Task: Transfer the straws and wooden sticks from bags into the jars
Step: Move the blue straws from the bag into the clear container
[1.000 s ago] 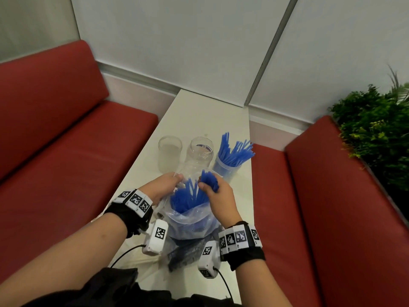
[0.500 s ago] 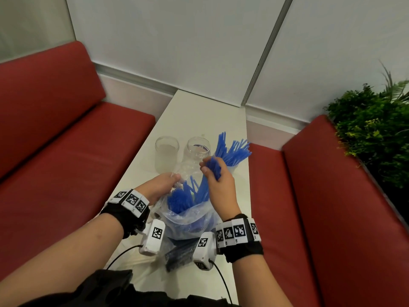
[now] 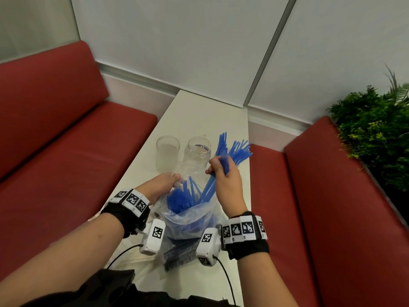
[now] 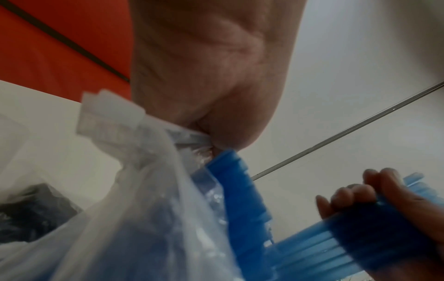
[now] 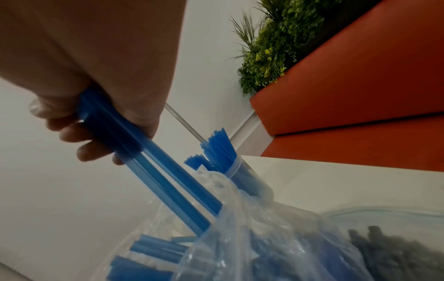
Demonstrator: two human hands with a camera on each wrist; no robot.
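Since a second ago the right hand has risen from the bag mouth toward the straw jar, drawing a bundle of blue straws with it; its fingers are curled tight round the bundle, whose lower ends still sit inside the bag. Left hand pinches the bag's rim between thumb and fingers, holding it open; more straws stand in the bag on the table; two clear jars stand just beyond, beside the straw jar; a second bag of dark contents lies nearer the person.
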